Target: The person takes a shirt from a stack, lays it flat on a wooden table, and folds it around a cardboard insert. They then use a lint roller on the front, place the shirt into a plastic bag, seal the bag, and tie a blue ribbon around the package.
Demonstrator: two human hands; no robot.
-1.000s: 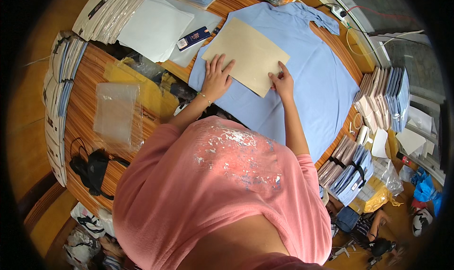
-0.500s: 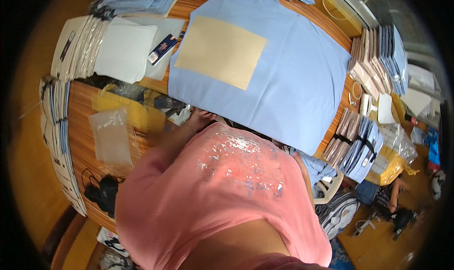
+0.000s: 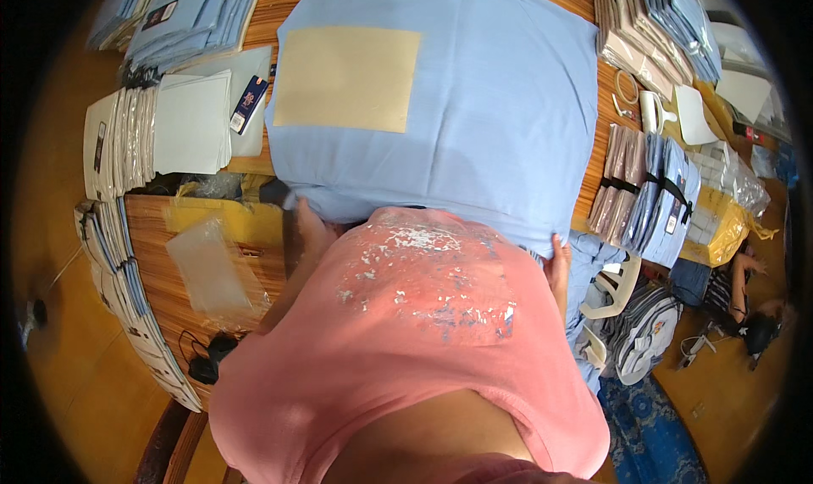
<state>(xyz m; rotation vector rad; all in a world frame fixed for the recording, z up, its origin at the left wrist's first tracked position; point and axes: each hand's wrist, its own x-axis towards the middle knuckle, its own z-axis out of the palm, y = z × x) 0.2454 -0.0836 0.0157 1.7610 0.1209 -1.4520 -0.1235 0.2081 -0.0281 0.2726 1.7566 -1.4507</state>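
A light blue shirt (image 3: pixel 500 103) lies spread over the table, with a flat beige card (image 3: pixel 347 77) on its left half. At the shirt's near left corner, my left hand (image 3: pixel 312 228) is closed on the hem, its fingers partly hidden by the cloth. My right hand (image 3: pixel 558 264) grips the near right corner of the same hem, fingertips showing at the edge. Between the hands the hem hangs over the near table edge, and my pink top hides part of it.
White cards (image 3: pixel 193 124) and a dark tag (image 3: pixel 248 105) lie left, beside bagged folded shirts (image 3: pixel 118 141). Clear plastic bags (image 3: pixel 212 268) rest on a lower wooden surface. Strapped shirt bundles (image 3: pixel 665 200) and a white chair (image 3: pixel 618 289) stand right. Another person (image 3: pixel 745 289) is at far right.
Both hands have come to the shirt's near corners and taken hold of the hem. The near edge now bunches and drapes toward me. The whole view has turned slightly.
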